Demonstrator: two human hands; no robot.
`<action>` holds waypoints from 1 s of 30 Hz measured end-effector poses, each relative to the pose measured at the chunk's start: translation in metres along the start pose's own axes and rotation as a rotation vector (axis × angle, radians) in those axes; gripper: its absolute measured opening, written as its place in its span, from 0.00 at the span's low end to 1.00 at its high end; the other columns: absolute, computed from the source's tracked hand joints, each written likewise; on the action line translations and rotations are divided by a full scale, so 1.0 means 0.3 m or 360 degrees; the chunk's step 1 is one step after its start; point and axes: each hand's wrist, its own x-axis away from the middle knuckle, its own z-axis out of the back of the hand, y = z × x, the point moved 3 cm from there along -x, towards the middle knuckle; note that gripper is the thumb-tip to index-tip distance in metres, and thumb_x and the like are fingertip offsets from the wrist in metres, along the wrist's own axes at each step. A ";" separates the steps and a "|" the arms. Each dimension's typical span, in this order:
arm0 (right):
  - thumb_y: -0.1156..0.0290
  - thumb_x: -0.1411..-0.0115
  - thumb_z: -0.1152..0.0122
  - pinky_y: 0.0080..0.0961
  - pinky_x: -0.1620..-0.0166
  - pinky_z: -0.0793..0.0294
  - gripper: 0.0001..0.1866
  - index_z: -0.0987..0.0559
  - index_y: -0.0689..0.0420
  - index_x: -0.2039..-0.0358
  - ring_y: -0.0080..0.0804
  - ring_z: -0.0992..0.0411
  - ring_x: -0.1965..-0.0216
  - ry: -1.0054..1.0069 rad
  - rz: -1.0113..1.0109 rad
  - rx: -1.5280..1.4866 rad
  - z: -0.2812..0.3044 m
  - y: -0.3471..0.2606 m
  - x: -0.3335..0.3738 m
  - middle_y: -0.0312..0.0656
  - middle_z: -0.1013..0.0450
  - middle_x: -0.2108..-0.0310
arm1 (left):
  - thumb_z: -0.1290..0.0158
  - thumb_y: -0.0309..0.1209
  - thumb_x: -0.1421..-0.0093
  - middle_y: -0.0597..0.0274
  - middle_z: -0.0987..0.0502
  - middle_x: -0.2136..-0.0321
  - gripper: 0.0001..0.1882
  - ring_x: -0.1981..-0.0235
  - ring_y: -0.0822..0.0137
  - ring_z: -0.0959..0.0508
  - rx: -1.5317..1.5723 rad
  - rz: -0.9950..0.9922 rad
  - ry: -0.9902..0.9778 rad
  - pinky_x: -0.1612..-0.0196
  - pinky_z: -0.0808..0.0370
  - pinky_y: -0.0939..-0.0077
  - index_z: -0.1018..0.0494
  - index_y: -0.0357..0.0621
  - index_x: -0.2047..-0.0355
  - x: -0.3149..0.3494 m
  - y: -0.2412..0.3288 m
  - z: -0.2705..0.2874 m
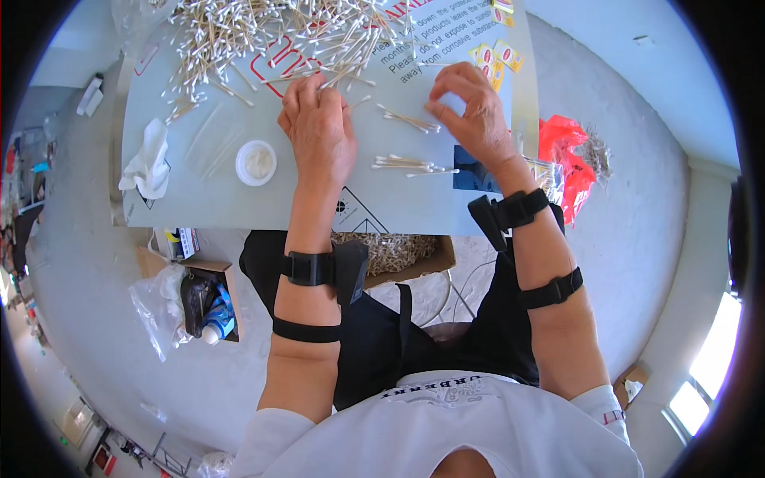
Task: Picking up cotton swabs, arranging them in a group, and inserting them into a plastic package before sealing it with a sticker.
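Observation:
A large loose pile of cotton swabs (239, 36) lies across the far side of the table. My left hand (321, 135) is over the pile's near edge, its fingers bent down and slightly spread, with the tips touching or just above stray swabs. To the right, my right hand (474, 115) hovers with curved fingers and the thumb apart from them; nothing shows between them. Between my hands lies a small bunch of swabs (408, 119). Nearer to me rests a second small bunch (406, 164), laid roughly side by side.
Left of my left hand stand a round white tub (256, 163), a clear plastic bag (215, 142) and a crumpled white tissue (147, 163). Yellow packets (496, 62) lie at the far right. A box of swabs (398, 259) sits below the table edge; a red bag (562, 143) is beyond the right side.

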 end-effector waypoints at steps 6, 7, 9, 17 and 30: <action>0.71 0.49 0.34 0.38 0.51 0.29 0.08 0.19 0.54 0.67 0.44 0.32 0.52 0.0249 -0.0183 0.0397 0.006 0.089 -0.090 0.41 0.28 0.59 | 0.43 0.20 0.50 0.55 0.30 0.48 0.06 0.41 0.48 0.37 0.0034 -0.0020 -0.0038 0.44 0.42 0.49 0.28 0.39 0.72 -0.007 0.014 0.006; 0.72 0.47 0.35 0.37 0.50 0.29 0.06 0.20 0.55 0.68 0.44 0.32 0.51 0.0173 -0.0199 0.0433 -0.004 0.094 -0.098 0.41 0.28 0.59 | 0.43 0.20 0.50 0.55 0.30 0.48 0.06 0.41 0.48 0.37 0.0032 -0.0018 -0.0038 0.44 0.42 0.49 0.28 0.39 0.72 -0.006 0.014 0.005; 0.73 0.45 0.37 0.35 0.49 0.30 0.04 0.22 0.57 0.69 0.43 0.32 0.51 0.0093 -0.0214 0.0466 -0.017 0.098 -0.099 0.41 0.28 0.59 | 0.41 0.19 0.52 0.60 0.31 0.47 0.10 0.41 0.50 0.38 -0.0018 -0.0022 -0.0023 0.44 0.41 0.50 0.29 0.43 0.71 -0.006 0.015 0.003; 0.72 0.48 0.36 0.38 0.52 0.28 0.04 0.22 0.57 0.72 0.46 0.31 0.55 -0.0108 -0.0008 0.0030 -0.060 -0.018 -0.003 0.42 0.29 0.62 | 0.44 0.21 0.50 0.56 0.30 0.48 0.05 0.41 0.50 0.37 -0.0084 -0.0088 -0.0008 0.42 0.44 0.51 0.28 0.36 0.72 -0.008 0.022 0.007; 0.75 0.54 0.31 0.36 0.55 0.27 0.11 0.23 0.55 0.70 0.42 0.30 0.58 -0.0230 0.0021 -0.0131 -0.044 -0.088 0.099 0.39 0.29 0.64 | 0.46 0.21 0.52 0.58 0.28 0.49 0.03 0.40 0.54 0.36 0.0072 -0.0404 -0.0152 0.41 0.45 0.51 0.27 0.39 0.74 -0.007 0.119 -0.004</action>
